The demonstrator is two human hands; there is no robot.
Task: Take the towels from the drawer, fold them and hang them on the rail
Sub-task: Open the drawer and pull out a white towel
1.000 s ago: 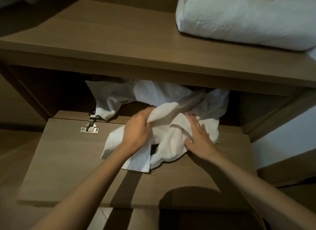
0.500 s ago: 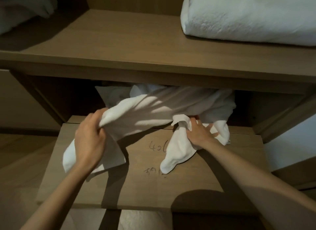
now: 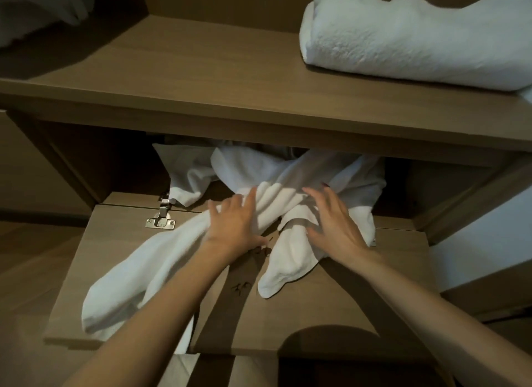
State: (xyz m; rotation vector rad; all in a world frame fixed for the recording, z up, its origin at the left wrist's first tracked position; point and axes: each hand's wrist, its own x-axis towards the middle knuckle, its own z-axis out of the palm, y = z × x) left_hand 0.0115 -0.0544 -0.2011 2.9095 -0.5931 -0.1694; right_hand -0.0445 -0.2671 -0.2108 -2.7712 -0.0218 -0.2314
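Towels [image 3: 161,260] on flap [image 3: 359,286], seemingly partly in compartment [image 3: 115,162] behind

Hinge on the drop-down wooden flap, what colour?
Silver: the shiny metal hinge shows best in the head view.

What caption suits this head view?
The left hand and right hand spread open over rumpled white towels spilling onto the folded-down cabinet door.

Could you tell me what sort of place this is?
Probably a built-in linen cupboard or wardrobe, perhaps in a hotel room: a wooden shelf holds a folded white towel, a drop-down door hangs on a metal hinge, and crumpled white towels spill out beneath the shelf.
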